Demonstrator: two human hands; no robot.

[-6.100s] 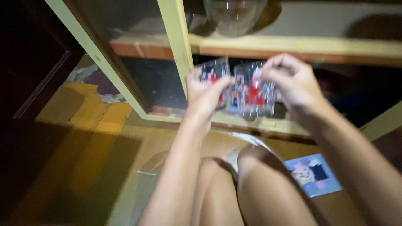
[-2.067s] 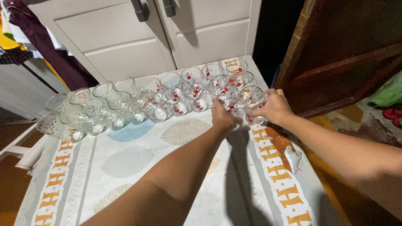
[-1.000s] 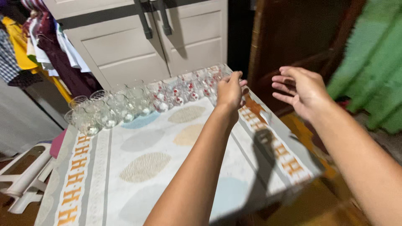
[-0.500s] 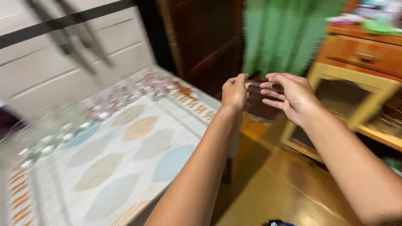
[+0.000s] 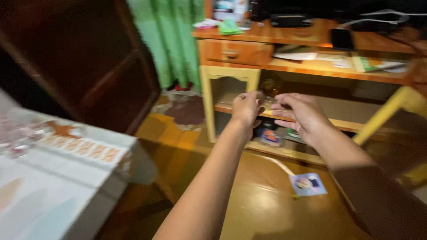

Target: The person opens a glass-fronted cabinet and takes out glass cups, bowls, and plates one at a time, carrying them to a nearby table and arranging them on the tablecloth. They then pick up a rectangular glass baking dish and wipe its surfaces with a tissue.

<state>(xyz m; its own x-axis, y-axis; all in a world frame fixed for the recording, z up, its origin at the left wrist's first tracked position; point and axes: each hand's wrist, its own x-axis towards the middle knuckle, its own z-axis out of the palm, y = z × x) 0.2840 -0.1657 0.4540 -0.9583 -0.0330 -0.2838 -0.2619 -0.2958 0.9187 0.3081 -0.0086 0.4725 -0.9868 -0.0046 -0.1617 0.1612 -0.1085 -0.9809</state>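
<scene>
A clear glass (image 5: 269,87) stands on the middle shelf (image 5: 311,119) of the yellow cabinet, near its left end; it looks light, slick and breakable, best taken round the sides. The left hand (image 5: 246,109) and right hand (image 5: 299,114) reach toward it, fingers loosely spread, both empty.

green curtain (image 5: 171,40), card on floor (image 5: 308,184)

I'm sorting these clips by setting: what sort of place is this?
Most likely a room in a home. A green curtain hangs beside a wooden desk with a drawer and cluttered shelves, and a table with a patterned cloth stands at the left.
</scene>
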